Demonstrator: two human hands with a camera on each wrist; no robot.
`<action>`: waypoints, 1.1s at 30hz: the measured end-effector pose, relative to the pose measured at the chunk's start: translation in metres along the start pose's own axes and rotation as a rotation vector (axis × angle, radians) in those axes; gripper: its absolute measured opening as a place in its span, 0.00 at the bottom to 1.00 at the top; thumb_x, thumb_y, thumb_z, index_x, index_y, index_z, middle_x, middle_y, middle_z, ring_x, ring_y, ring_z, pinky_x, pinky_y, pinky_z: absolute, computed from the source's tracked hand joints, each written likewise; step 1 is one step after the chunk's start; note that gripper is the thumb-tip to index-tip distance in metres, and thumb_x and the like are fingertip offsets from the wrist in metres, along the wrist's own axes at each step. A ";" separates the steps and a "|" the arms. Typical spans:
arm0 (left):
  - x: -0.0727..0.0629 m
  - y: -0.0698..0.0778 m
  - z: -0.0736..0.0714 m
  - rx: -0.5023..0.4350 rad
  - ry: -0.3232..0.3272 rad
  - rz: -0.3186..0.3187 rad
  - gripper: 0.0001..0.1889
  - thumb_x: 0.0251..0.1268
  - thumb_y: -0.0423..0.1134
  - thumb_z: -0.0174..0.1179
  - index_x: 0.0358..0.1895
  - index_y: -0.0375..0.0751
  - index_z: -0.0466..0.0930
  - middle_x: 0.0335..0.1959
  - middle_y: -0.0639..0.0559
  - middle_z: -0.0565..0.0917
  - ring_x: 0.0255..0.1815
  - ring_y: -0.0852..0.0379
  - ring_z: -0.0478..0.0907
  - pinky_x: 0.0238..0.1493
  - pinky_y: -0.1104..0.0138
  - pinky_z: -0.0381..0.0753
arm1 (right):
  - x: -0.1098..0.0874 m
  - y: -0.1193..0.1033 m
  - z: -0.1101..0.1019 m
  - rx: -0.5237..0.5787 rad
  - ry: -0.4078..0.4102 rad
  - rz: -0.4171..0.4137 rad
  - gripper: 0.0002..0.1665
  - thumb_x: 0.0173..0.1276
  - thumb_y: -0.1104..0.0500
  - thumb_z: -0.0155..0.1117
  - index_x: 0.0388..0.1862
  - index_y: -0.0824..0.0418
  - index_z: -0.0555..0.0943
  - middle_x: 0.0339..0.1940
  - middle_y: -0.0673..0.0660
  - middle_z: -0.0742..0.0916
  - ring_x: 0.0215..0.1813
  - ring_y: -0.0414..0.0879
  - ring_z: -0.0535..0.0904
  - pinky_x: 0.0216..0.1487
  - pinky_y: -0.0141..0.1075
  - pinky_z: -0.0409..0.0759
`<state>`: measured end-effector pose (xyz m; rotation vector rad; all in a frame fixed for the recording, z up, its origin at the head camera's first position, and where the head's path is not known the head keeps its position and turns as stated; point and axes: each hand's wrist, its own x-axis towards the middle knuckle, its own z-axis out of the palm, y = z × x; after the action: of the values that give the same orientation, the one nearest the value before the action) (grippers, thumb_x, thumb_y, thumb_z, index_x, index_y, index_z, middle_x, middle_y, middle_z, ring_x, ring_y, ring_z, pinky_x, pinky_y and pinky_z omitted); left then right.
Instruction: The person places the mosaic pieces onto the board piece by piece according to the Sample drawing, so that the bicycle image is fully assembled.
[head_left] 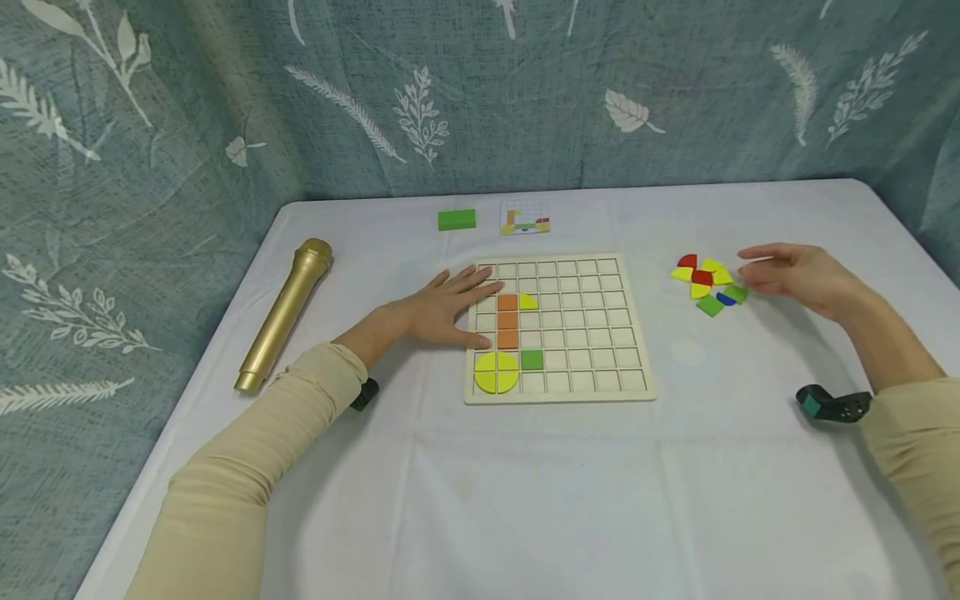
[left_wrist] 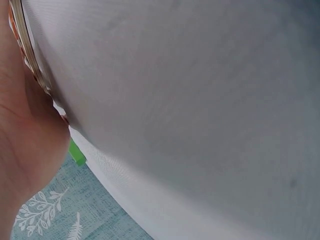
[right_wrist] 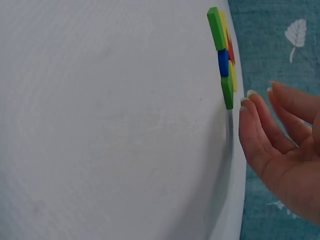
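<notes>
My left hand lies with fingers spread over the left edge of a white grid board. Two yellow half-circle shapes form a yellow disc in the board's lower left corner. Above it runs a column of orange squares, with a yellow quarter-circle and a green square to its right. My right hand hovers just right of a loose cluster of red, yellow, green and blue pieces, its fingers loosely bent and holding nothing. The nearest piece is a green square, close to the fingertips in the right wrist view.
A pattern card lies behind the board, beside a green block. A gold microphone-shaped tube lies at the left on the white-covered table. A patterned teal cloth hangs behind the table.
</notes>
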<state>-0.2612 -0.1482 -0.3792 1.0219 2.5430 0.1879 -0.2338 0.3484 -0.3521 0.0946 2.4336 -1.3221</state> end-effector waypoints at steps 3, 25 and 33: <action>0.000 0.000 0.000 0.000 0.001 0.000 0.51 0.57 0.73 0.50 0.78 0.59 0.36 0.77 0.57 0.31 0.75 0.58 0.24 0.70 0.51 0.28 | 0.000 0.002 0.001 -0.105 -0.003 -0.016 0.35 0.73 0.53 0.56 0.73 0.63 0.58 0.62 0.64 0.73 0.52 0.38 0.73 0.46 0.24 0.74; 0.002 -0.002 0.001 0.004 -0.006 -0.010 0.51 0.57 0.74 0.49 0.77 0.61 0.35 0.76 0.60 0.29 0.74 0.60 0.22 0.70 0.52 0.27 | -0.001 -0.002 0.013 -0.349 -0.067 -0.171 0.31 0.69 0.65 0.61 0.68 0.70 0.65 0.59 0.71 0.74 0.56 0.62 0.72 0.43 0.20 0.69; 0.001 0.000 0.000 0.000 -0.011 -0.007 0.51 0.57 0.74 0.49 0.77 0.60 0.35 0.76 0.59 0.29 0.74 0.59 0.23 0.70 0.52 0.27 | -0.004 -0.004 0.015 -0.387 -0.097 -0.191 0.31 0.67 0.69 0.60 0.68 0.69 0.65 0.59 0.70 0.74 0.58 0.63 0.71 0.55 0.43 0.73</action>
<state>-0.2619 -0.1475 -0.3790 1.0116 2.5361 0.1796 -0.2272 0.3347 -0.3550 -0.3016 2.6138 -0.8766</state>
